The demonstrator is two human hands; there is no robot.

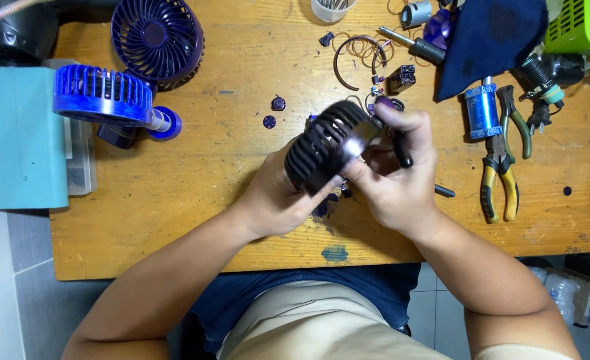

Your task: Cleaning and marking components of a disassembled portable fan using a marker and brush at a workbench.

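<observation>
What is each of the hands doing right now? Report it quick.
Left hand: closed around the dark fan grille.
Right hand: steadying the same grille, also gripping a thin dark tool.

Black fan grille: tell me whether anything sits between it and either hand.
Nothing visible does. The left hand cradles the black fan grille from below and the right hand grips its right edge directly, while also holding a thin dark tool beside the grille.
</observation>
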